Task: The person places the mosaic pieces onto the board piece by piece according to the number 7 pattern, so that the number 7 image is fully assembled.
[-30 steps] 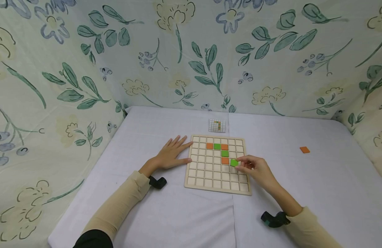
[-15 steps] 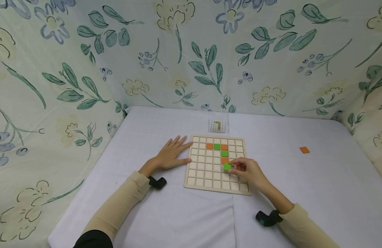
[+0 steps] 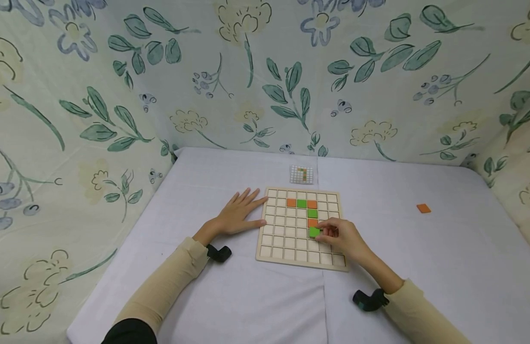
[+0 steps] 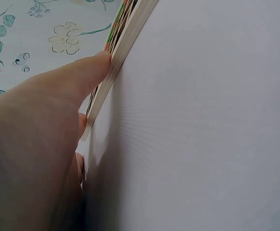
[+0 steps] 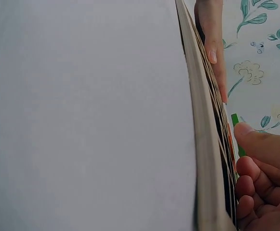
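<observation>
My right hand (image 3: 344, 237) pinches a green square tile (image 3: 314, 232) between thumb and fingertips, close over the wooden grid board (image 3: 283, 252). In the right wrist view the green tile (image 5: 234, 118) shows tilted behind the thumb. It sits just below an orange tile (image 3: 312, 222) in the same column. Above that are a green tile (image 3: 312, 213) and another orange tile (image 3: 312, 204); to their left, in the top coloured row, lie a green and an orange tile. My left hand (image 3: 237, 213) is spread flat, its thumb and a fingertip touching the board's left edge.
A small card (image 3: 301, 175) printed with a coloured grid pattern lies behind the board. One loose orange tile (image 3: 423, 208) rests far to the right on the white tablecloth (image 3: 230, 306). Floral fabric (image 3: 265, 86) stands behind and at the sides.
My right hand has moved left and slightly down, carrying the green tile from right of the lower orange tile to just below it. The left hand has stayed in place.
</observation>
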{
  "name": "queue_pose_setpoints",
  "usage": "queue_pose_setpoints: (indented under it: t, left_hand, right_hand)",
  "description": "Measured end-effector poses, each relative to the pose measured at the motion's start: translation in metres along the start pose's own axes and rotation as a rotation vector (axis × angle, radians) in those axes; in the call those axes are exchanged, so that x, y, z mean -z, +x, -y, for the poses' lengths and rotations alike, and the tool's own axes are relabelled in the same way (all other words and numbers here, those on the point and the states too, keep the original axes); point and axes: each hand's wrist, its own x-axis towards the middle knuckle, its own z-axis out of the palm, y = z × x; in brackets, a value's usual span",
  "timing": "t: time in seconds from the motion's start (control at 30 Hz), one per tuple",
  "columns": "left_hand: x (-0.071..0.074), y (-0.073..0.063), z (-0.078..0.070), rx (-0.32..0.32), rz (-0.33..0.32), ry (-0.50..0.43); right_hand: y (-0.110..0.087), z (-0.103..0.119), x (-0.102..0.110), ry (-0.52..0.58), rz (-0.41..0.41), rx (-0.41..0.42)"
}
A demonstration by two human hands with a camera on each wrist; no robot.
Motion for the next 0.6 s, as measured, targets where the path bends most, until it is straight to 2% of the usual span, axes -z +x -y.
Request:
queue_pose_setpoints:
  t: [0.33,0.6]
  left_hand:
    - [-0.0005,0.0015,0.0003,-0.001,-0.003,0.004]
    - [-0.0011,0.0001,0.0005,-0.003,-0.006,0.006]
  right_hand:
    - [0.0025,-0.0011,-0.0002,-0.01,0.017,0.006]
    - [0.0038,-0.0018,-0.0023,-0.008,0.024,-0.019]
